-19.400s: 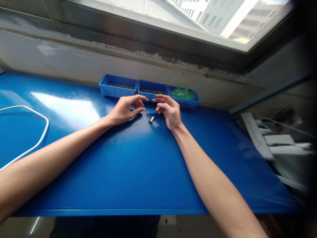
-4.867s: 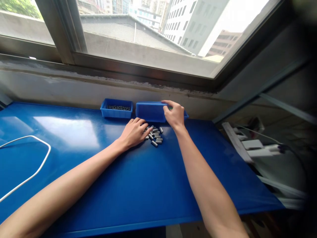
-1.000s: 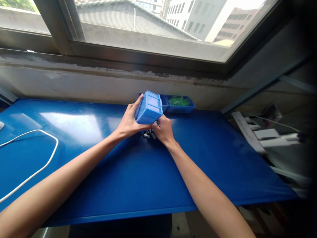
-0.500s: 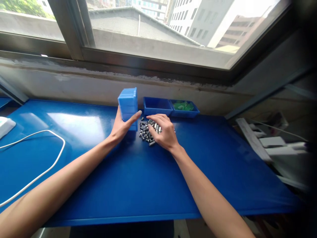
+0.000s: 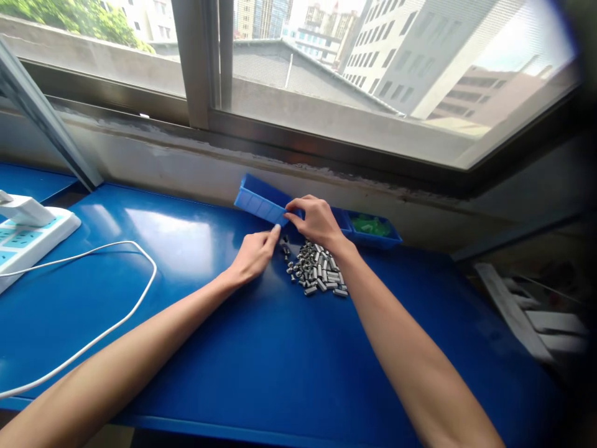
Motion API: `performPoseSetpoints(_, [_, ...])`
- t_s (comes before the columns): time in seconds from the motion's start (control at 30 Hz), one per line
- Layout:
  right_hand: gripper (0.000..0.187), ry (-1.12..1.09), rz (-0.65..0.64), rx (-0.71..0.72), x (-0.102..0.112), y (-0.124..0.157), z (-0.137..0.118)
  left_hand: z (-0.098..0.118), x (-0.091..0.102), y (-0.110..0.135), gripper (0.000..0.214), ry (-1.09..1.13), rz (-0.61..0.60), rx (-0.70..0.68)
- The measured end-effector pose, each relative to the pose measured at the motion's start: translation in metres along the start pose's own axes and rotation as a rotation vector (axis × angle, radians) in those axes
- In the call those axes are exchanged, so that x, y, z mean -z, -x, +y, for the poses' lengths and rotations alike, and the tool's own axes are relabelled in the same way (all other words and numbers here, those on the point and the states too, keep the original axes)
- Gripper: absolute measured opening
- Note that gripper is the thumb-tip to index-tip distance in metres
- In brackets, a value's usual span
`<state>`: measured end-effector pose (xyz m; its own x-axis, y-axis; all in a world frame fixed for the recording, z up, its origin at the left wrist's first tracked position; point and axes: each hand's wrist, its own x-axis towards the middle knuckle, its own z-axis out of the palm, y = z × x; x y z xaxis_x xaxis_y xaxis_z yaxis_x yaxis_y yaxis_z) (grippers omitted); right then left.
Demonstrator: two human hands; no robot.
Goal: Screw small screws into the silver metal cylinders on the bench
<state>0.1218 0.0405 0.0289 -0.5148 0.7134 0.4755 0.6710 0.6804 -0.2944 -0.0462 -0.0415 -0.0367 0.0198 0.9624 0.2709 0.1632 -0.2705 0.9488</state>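
Note:
A blue plastic bin (image 5: 261, 205) sits slantwise at the back, its open top facing up and no contents visible. My right hand (image 5: 317, 221) pinches the bin's near right corner between thumb and fingers. My left hand (image 5: 256, 254) lies low at that same corner, fingers curled and thumb stretched to the bin's lower edge. Whether anything is inside its curled fingers is hidden. Just right of it, a pile of small metal screws and hex standoffs (image 5: 321, 269) lies on the blue table (image 5: 261, 354), partly under my right wrist.
Behind my right hand stands another blue bin (image 5: 342, 219), mostly covered. Beside it is a blue bin with green pieces (image 5: 370, 225). On the left are a white power strip (image 5: 41, 231) and a looping white cable (image 5: 148, 274). A window frame (image 5: 326, 140) runs above the wall.
The blue bin, upended in my left hand before, is now set down upright at the back. My right hand has moved from the metal pile to its corner. The view has shifted left.

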Motion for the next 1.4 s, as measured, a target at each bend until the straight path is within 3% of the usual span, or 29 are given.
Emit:
performPoseSetpoints(0.13, [0.012,0.162,-0.076,0.040,-0.015,0.001,0.009,0.004,-0.012,-0.002,0.036,-0.483,-0.198,-0.285])
performPoseSetpoints(0.3, [0.022,0.014,0.010,0.035,-0.012,0.023,0.011,0.009,-0.022,-0.004,0.035,-0.522,-0.339,-0.311])
performPoseSetpoints(0.37, [0.025,-0.050,0.097,0.004,-0.002,0.035,0.013,0.010,-0.022,-0.004,0.038,-0.496,-0.289,-0.333])
performPoseSetpoints(0.47, [0.024,0.010,0.207,-0.114,0.011,0.056,0.023,0.012,-0.021,-0.007,0.038,-0.572,-0.114,-0.411])
performPoseSetpoints(0.57, [0.027,0.070,0.161,-0.187,0.013,0.074,0.037,0.013,-0.021,-0.014,0.043,-0.690,-0.018,-0.425])
performPoseSetpoints(0.73, [0.029,-0.100,0.111,-0.139,0.004,0.080,0.048,0.008,-0.023,-0.021,0.051,-0.760,-0.033,-0.318])
performPoseSetpoints(1.07, [0.033,-0.209,0.108,-0.108,-0.010,0.065,0.033,-0.002,0.004,-0.018,0.049,-0.878,0.015,-0.343])
performPoseSetpoints(1.2, [0.035,-0.223,0.287,-0.126,0.010,0.076,0.038,0.006,-0.002,-0.014,0.047,-0.971,0.073,-0.401])
performPoseSetpoints(1.33, [0.028,-0.033,0.623,-0.405,0.043,0.103,0.075,0.016,-0.026,-0.012,0.042,-0.966,0.014,-0.530])
performPoseSetpoints(1.4, [0.032,0.052,0.692,-0.563,0.056,0.120,0.101,0.019,-0.043,-0.013,0.039,-0.951,-0.060,-0.579])
